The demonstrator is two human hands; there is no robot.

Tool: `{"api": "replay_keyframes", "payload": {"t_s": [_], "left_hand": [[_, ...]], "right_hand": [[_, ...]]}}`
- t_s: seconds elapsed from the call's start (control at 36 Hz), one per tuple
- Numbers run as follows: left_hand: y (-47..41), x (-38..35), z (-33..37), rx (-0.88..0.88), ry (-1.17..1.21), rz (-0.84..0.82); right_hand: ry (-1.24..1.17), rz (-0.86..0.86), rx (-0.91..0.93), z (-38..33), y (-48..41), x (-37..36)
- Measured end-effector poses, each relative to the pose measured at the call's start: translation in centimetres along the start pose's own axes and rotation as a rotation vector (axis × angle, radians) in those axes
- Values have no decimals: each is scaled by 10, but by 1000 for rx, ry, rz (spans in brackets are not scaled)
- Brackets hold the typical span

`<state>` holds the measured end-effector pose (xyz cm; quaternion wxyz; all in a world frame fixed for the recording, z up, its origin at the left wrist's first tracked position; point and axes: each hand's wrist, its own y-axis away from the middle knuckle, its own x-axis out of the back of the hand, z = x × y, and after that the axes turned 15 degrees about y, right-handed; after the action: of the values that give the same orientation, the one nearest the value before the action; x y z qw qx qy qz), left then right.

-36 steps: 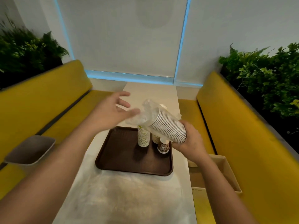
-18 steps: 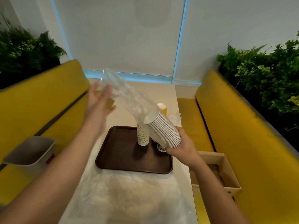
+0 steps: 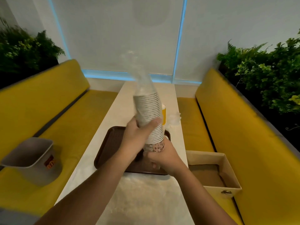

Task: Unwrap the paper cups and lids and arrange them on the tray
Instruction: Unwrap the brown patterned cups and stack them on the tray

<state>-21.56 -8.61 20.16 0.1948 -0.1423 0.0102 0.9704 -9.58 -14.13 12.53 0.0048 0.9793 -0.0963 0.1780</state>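
Note:
A tall stack of white paper cups [image 3: 150, 114] stands nearly upright above the brown tray [image 3: 110, 146], still sheathed in a clear plastic sleeve [image 3: 142, 78] that sticks up loose above the top cup. My left hand [image 3: 138, 133] grips the stack around its middle. My right hand [image 3: 164, 155] holds the stack's lower end, where a brown patterned cup [image 3: 157, 146] shows. A yellow cup [image 3: 164, 114] stands behind the stack. Other cups on the tray are hidden by my hands.
A crumpled clear wrapper [image 3: 174, 119] lies on the white table [image 3: 113, 114] right of the tray. A grey bin [image 3: 30, 158] sits on the left yellow bench, an open cardboard box [image 3: 215, 172] on the right one. Plants line both sides.
The stack has swung from tilted to nearly upright. My left hand let go of the loose sleeve end and came down onto the stack's middle; my right hand shifted to its bottom.

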Motion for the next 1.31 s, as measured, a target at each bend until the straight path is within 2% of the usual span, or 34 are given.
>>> {"api": "replay_keyframes", "payload": {"t_s": [0.06,0.14,0.25,0.36,0.42,0.47,0.53,0.64,0.81,0.86,0.92,0.97,1.08,1.17,1.31], "left_hand": [[14,-4,-16,33,-112,-43],[19,1,-21,105,-149,-137],[0,21,0,193,-221,-249],[-28,30,30,93,76,-82],[-41,30,42,23,241,-68],[-46,23,46,-30,301,-57],[-41,13,34,-40,255,-59],[-13,5,-15,50,69,-109],[-9,28,-31,195,-199,-322],[-17,28,-20,177,-153,-255],[-29,31,-8,96,60,-107],[-36,31,-3,38,189,-43],[-19,15,-26,-66,-54,-43],[-12,18,-43,-117,-34,35],[-14,35,-43,-168,-89,-12]], "right_hand": [[-32,57,53,-6,-4,4],[28,48,109,-11,-5,7],[-9,3,24,-4,1,9],[40,-71,-4,1,5,8],[71,-127,-1,3,7,5],[84,-163,18,4,9,1],[27,-146,26,-1,8,-2],[-193,-68,-8,-7,-1,-4],[-121,-92,-62,21,9,-5],[-151,-120,-53,26,13,-4],[-147,-132,-50,25,17,-7],[-122,-160,-20,22,16,-13],[-168,-168,-29,13,7,-17],[-176,-208,-11,10,3,-15],[-32,-512,-1,9,-8,16]]}}
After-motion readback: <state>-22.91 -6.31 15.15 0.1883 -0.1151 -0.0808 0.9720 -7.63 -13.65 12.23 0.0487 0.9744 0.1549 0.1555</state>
